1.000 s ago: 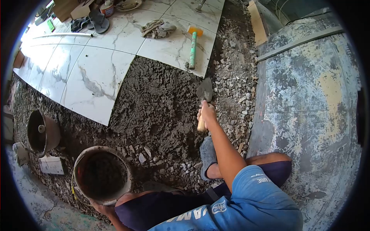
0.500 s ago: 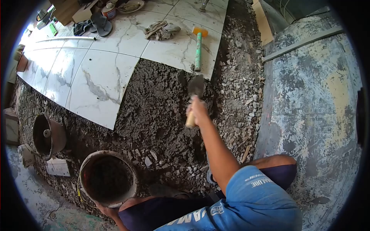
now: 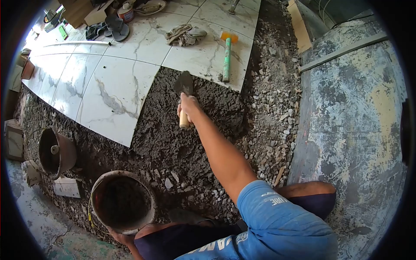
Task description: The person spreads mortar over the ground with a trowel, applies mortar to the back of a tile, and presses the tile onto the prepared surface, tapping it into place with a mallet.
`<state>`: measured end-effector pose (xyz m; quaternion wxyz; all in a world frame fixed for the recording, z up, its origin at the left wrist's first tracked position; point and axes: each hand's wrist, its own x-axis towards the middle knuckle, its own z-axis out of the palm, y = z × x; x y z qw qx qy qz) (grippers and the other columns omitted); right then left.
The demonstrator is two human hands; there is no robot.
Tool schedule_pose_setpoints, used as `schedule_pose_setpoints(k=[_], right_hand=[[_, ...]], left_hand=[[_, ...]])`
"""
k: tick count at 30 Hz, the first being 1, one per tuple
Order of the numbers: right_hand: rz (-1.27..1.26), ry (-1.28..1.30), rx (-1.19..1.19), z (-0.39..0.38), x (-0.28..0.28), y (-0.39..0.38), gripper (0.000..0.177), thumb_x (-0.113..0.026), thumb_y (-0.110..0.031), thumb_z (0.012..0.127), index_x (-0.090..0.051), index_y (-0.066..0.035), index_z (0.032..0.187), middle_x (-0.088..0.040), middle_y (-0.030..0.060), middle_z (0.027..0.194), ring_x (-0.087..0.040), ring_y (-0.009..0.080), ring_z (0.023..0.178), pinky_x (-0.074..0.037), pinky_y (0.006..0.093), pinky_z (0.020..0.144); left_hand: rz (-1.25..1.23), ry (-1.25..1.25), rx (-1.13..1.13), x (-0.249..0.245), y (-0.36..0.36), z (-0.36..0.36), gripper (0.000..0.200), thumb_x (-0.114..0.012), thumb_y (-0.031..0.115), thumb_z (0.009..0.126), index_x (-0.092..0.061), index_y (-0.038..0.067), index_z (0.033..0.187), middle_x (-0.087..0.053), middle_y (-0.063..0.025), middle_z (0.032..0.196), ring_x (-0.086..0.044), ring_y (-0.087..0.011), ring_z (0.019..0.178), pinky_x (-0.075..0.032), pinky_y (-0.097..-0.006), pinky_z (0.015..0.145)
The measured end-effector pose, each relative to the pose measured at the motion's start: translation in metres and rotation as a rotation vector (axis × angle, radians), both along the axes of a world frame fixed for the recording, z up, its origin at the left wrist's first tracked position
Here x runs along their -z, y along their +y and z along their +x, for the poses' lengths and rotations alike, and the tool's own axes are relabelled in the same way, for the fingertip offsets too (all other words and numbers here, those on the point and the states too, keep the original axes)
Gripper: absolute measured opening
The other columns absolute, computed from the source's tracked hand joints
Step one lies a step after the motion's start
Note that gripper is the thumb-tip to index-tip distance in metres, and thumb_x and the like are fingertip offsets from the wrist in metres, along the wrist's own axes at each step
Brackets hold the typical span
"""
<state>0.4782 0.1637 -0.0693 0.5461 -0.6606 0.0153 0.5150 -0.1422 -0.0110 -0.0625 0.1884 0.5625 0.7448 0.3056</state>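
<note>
Nearest the camera, the left hand (image 3: 116, 235) lay against the lower edge of a round bucket (image 3: 122, 172) with dark mortar inside. The hand was mostly cut off by the frame, so I cannot tell whether it was gripping. The bucket stood on rubble at the edge of a rough concrete floor (image 3: 39, 225). A second bucket (image 3: 54, 151) lay tipped on its side to the left.

Beyond them spread a lumpy bed of damp grey mortar (image 3: 173, 147). A strip of loose gravel (image 3: 268, 108) ran along its right side, against a mottled, paint-worn surface (image 3: 355, 130).

The right arm stretched out over the bed. The right hand (image 3: 186, 107) was closed around the wooden handle of a trowel (image 3: 183, 83). The trowel's blade rested on the mortar, just short of the tile edge.

Farther off lay white marble-look tiles (image 3: 108, 86), already set. A green-handled mallet (image 3: 226, 54) lay on them near the edge, with a crumpled rag (image 3: 186, 34) beside it. A long straightedge (image 3: 73, 43) lay to the left. At the far edge were sandals (image 3: 113, 24) and small clutter, too small to make out.
</note>
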Motion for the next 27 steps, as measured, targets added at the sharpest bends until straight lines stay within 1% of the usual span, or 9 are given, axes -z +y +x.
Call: schedule_pose_setpoints(k=[4,6,8,12,17,21,22,23,27], right_hand=[[-0.267,-0.707,-0.322,0.024,0.042,-0.034,0.044,-0.045,-0.035,0.099,-0.057,0.007,0.092,-0.062,0.0224,0.071,-0.063,0.0315,0.056,-0.052,0.0446,0.051],[-0.053,-0.44,-0.145,0.038,0.048,-0.09,0.042,-0.045,-0.035,0.099,-0.056,0.005,0.093,-0.061,0.0171,0.072,-0.061,0.0268,0.053,-0.051,0.0415,0.048],[-0.237,-0.233,0.203,0.035,0.0,-0.13,0.038,-0.044,-0.035,0.1,-0.054,0.001,0.094,-0.055,0.0099,0.066,-0.055,0.0212,0.047,-0.048,0.0378,0.043],[-0.167,0.068,0.385,0.035,0.009,-0.142,0.035,-0.045,-0.037,0.1,-0.048,-0.002,0.093,-0.047,0.0043,0.059,-0.049,0.0169,0.046,-0.045,0.0347,0.044],[0.017,0.115,0.24,-0.006,0.021,-0.042,0.032,-0.046,-0.033,0.099,-0.048,-0.001,0.097,-0.049,0.0056,0.063,-0.05,0.0182,0.047,-0.046,0.0357,0.044],[0.001,0.088,0.167,-0.033,0.015,0.037,0.03,-0.044,-0.03,0.098,-0.047,0.0,0.098,-0.051,0.0098,0.066,-0.054,0.0209,0.05,-0.048,0.0372,0.044],[-0.027,0.05,0.114,-0.035,0.015,0.05,0.03,-0.044,-0.03,0.098,-0.047,0.0,0.098,-0.053,0.0113,0.068,-0.055,0.0215,0.051,-0.049,0.0372,0.044],[0.024,0.067,0.143,-0.04,0.012,0.06,0.035,-0.042,-0.034,0.099,-0.045,-0.003,0.084,-0.049,0.0066,0.058,-0.051,0.0209,0.044,-0.045,0.0376,0.043],[-0.013,0.093,0.026,-0.047,0.005,0.088,0.036,-0.041,-0.034,0.099,-0.045,-0.004,0.08,-0.05,0.0091,0.058,-0.051,0.0222,0.044,-0.046,0.0392,0.043]], left_hand=[[-0.049,0.344,0.068,-0.007,-0.001,0.004,0.07,-0.06,0.029,0.085,-0.036,-0.006,0.141,-0.045,-0.0273,0.138,-0.045,-0.0409,0.127,-0.037,-0.0437,0.107],[-0.044,0.361,0.069,-0.01,-0.002,0.01,0.068,-0.057,0.028,0.087,-0.036,-0.006,0.141,-0.045,-0.0275,0.139,-0.045,-0.0407,0.128,-0.036,-0.0437,0.107],[-0.038,0.376,0.066,-0.011,-0.001,0.014,0.065,-0.055,0.027,0.088,-0.036,-0.007,0.14,-0.044,-0.0277,0.139,-0.044,-0.0404,0.129,-0.036,-0.0438,0.107],[-0.008,0.319,0.083,-0.01,0.0,0.013,0.06,-0.051,0.027,0.091,-0.038,-0.007,0.139,-0.044,-0.0282,0.139,-0.044,-0.0398,0.129,-0.035,-0.0429,0.108],[-0.009,0.151,-0.021,-0.017,0.001,0.026,0.056,-0.047,0.028,0.094,-0.042,-0.009,0.136,-0.045,-0.0305,0.137,-0.045,-0.0406,0.127,-0.033,-0.0442,0.109],[0.025,0.3,0.05,-0.02,0.0,0.033,0.057,-0.049,0.028,0.093,-0.043,-0.01,0.135,-0.045,-0.0305,0.137,-0.044,-0.0404,0.128,-0.033,-0.0441,0.109],[0.03,0.146,-0.006,-0.023,0.002,0.04,0.059,-0.051,0.029,0.092,-0.043,-0.01,0.135,-0.045,-0.0302,0.137,-0.043,-0.0404,0.129,-0.033,-0.0441,0.11],[0.037,-0.008,-0.061,-0.026,0.004,0.045,0.06,-0.052,0.03,0.091,-0.043,-0.009,0.135,-0.045,-0.0299,0.137,-0.043,-0.0403,0.129,-0.032,-0.0442,0.11],[0.023,-0.012,-0.065,-0.03,0.002,0.047,0.063,-0.054,0.033,0.09,-0.043,-0.009,0.136,-0.045,-0.0288,0.137,-0.042,-0.0404,0.129,-0.031,-0.0446,0.11]])
